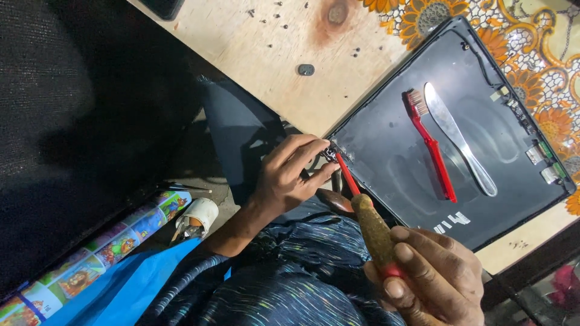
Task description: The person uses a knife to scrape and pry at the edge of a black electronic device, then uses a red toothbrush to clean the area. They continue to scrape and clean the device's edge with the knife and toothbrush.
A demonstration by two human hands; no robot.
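Observation:
A black laptop lid [399, 151] lies inside-up on a wooden board, its corner hanging toward me. My left hand [290, 178] pinches a small metal hinge part [330, 155] at that corner. My right hand [426, 274] grips the worn handle of a red-shafted screwdriver [362, 202]; its tip touches the same hinge part. A red toothbrush [430, 145] and a steel butter knife [459, 139] rest side by side on the lid.
Loose screws [266, 13] and a dark small pad [306, 69] are scattered on the wooden board [266, 54]. A floral cloth [531, 42] covers the far right. Below left stand a white cup of tools [196, 218] and a colourful printed roll [90, 268].

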